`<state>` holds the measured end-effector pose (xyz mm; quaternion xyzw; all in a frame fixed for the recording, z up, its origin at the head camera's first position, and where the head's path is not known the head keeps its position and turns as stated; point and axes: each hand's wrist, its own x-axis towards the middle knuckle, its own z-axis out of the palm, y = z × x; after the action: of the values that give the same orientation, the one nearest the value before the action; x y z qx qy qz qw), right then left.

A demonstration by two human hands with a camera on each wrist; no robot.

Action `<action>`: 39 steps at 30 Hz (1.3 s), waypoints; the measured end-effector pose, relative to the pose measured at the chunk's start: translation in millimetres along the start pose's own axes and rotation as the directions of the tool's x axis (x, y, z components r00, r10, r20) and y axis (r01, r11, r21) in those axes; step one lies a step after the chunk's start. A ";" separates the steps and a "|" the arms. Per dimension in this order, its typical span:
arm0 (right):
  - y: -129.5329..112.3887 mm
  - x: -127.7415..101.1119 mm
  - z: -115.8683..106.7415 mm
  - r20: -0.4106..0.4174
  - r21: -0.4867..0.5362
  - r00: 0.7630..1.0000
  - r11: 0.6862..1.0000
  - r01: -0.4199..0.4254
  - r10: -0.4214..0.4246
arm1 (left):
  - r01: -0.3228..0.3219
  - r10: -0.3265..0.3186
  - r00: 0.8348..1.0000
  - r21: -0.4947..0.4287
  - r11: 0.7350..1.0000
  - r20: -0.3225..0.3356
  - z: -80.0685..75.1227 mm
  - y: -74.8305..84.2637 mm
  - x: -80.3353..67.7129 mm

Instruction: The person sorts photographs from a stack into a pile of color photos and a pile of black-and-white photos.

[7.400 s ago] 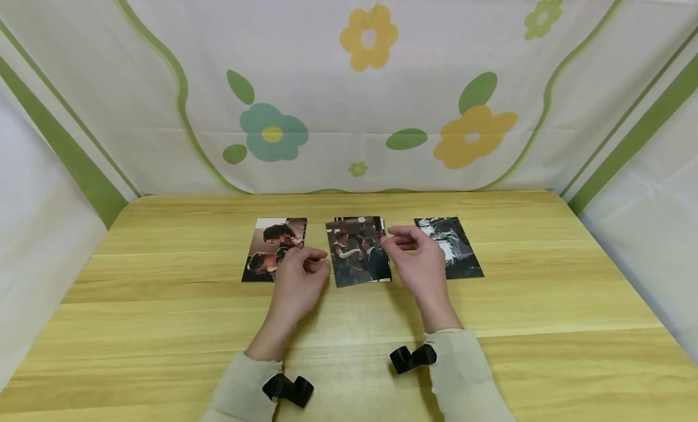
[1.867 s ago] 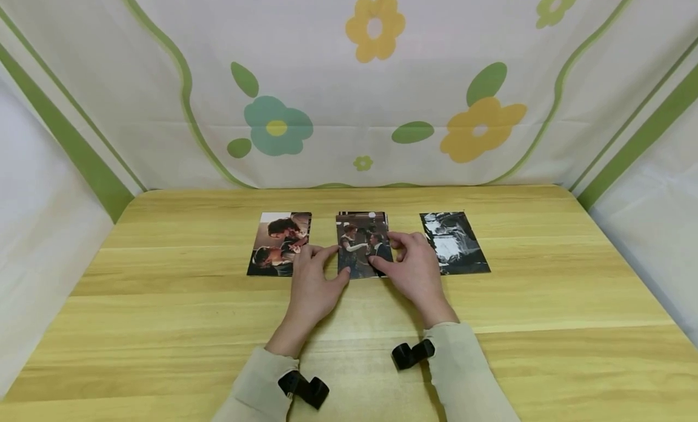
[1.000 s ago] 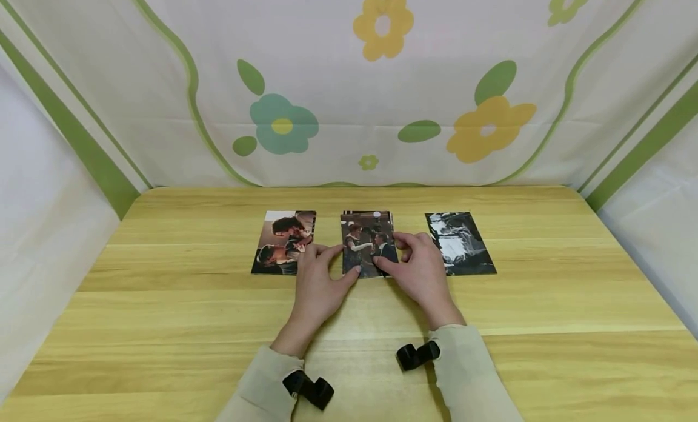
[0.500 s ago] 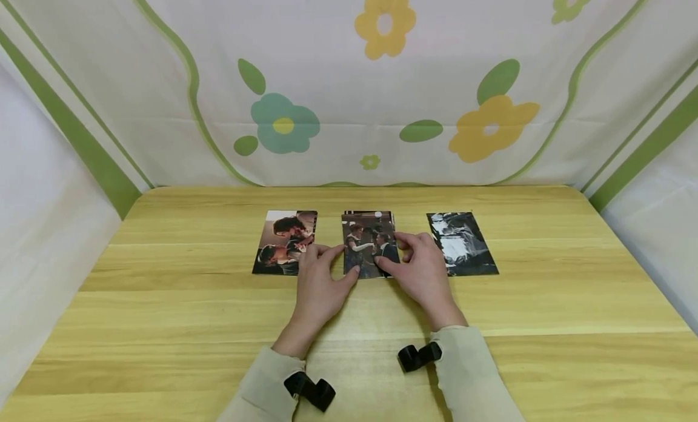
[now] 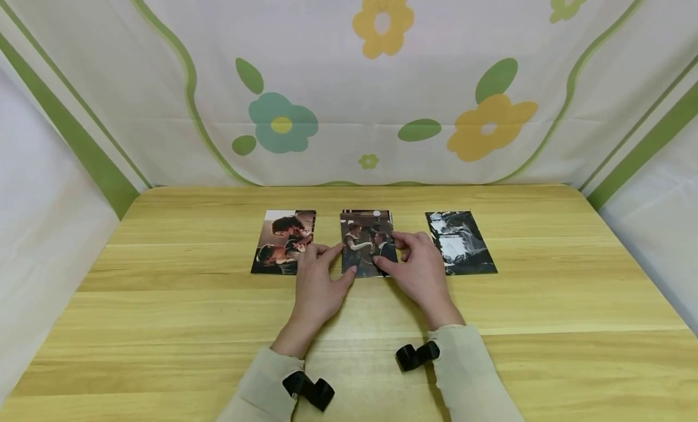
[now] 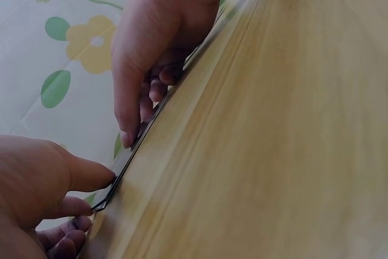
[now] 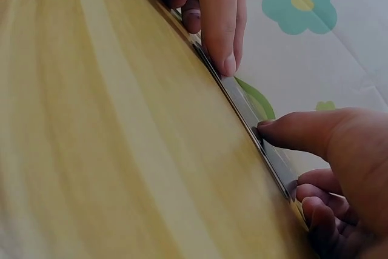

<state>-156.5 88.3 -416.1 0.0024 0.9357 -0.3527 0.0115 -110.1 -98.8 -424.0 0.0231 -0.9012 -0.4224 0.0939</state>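
At the left of the row on the pale wooden table (image 5: 163, 301) lies a rectangular colour photograph of two close faces (image 5: 283, 241), flat and untouched. Just right of it the left hand (image 5: 319, 282) rests on the wood, its thumb and forefinger spread and set against the left edge and near corner of the small stack of colour photographs showing a couple in evening dress (image 5: 366, 240); the fingers are fairly straight and press the stack rather than close around it. The stack lies flat in the middle of the row. The right hand (image 5: 420, 270) meets it from the other side, thumb at the near right corner and curled fingers pinching the right edge. Farther right, apart from both hands, lies a black-and-white rectangular photograph (image 5: 460, 242). Behind the table hangs a white cloth printed with flowers (image 5: 382, 94).
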 end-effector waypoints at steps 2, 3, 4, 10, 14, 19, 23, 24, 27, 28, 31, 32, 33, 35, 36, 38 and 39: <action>0.2 0.1 0.3 -0.004 0.003 1.000 1.000 0.000 0.000 | 0.003 -0.003 1.000 -0.002 1.000 0.002 0.0 -0.1 0.0; 0.3 0.2 0.4 -0.006 0.005 1.000 1.000 0.001 -0.001 | 0.003 -0.003 1.000 -0.002 1.000 0.003 -0.2 0.1 -0.1; 0.4 0.2 0.5 -0.007 0.007 1.000 1.000 0.001 -0.001 | 0.004 -0.004 1.000 -0.004 1.000 0.004 0.0 -0.1 -0.3; 0.1 0.2 0.5 -0.014 0.017 1.000 1.000 0.005 -0.005 | -0.015 0.015 1.000 0.001 1.000 -0.009 0.3 -0.9 0.1; -0.1 0.5 0.5 -0.017 0.019 1.000 1.000 0.011 -0.011 | -0.002 0.002 1.000 -0.006 1.000 -0.005 0.1 0.4 -0.3; 0.1 0.5 0.6 -0.023 0.014 1.000 1.000 0.019 -0.018 | 0.005 -0.005 1.000 -0.018 1.000 -0.004 -0.4 1.1 -0.4; -1.0 0.1 0.1 -0.020 0.013 1.000 1.000 0.020 -0.019 | 0.014 -0.015 1.000 -0.029 0.999 -0.004 -0.6 1.2 -0.1; -1.0 -0.1 0.0 -0.020 0.012 1.000 1.000 0.021 -0.020 | 0.018 -0.018 1.000 -0.032 0.999 -0.003 -0.6 1.3 -0.3; -1.4 -0.7 -0.5 -0.020 0.012 1.000 1.000 0.020 -0.020 | 0.028 -0.028 1.000 -0.037 0.999 0.002 -0.3 1.4 -0.8; -1.5 -0.8 -0.4 -0.020 0.013 1.000 1.000 0.020 -0.019 | 0.028 -0.028 1.000 -0.039 0.999 0.001 -0.4 1.4 -0.9; -2.4 -0.9 -0.5 -0.023 0.024 1.000 1.000 0.018 -0.017 | 0.027 -0.028 1.000 -0.045 0.999 -0.007 -0.8 1.5 -0.8; -2.5 -0.8 -0.6 -0.025 0.026 1.000 1.000 0.018 -0.018 | 0.027 -0.028 1.000 -0.048 0.998 -0.010 -1.1 1.5 -0.7; -2.9 -0.8 -0.5 -0.025 0.030 1.000 0.999 0.017 -0.016 | 0.029 -0.029 1.000 -0.052 0.998 -0.011 -1.2 1.3 -0.6; -3.8 -1.1 -0.7 -0.028 0.037 0.999 0.999 0.017 -0.016 | 0.033 -0.034 0.999 -0.062 0.998 -0.011 -1.7 1.1 -0.5; -4.3 -1.3 -0.8 -0.029 0.039 0.999 0.999 0.016 -0.015 | 0.035 -0.035 0.999 -0.069 0.997 -0.009 -1.9 0.9 -0.6; -4.9 -1.7 -1.0 -0.034 0.042 0.999 0.999 0.015 -0.013 | 0.034 -0.035 0.999 -0.083 0.996 -0.007 -2.4 0.8 -0.4; -5.3 -1.9 -1.0 -0.034 0.046 0.999 0.999 0.013 -0.012 | 0.033 -0.034 0.999 -0.094 0.995 -0.008 -2.7 1.0 -0.3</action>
<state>-154.7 85.0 -411.9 0.0028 0.9274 -0.3740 -0.0064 -109.3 -100.1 -421.7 0.0358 -0.8795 -0.4655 0.0919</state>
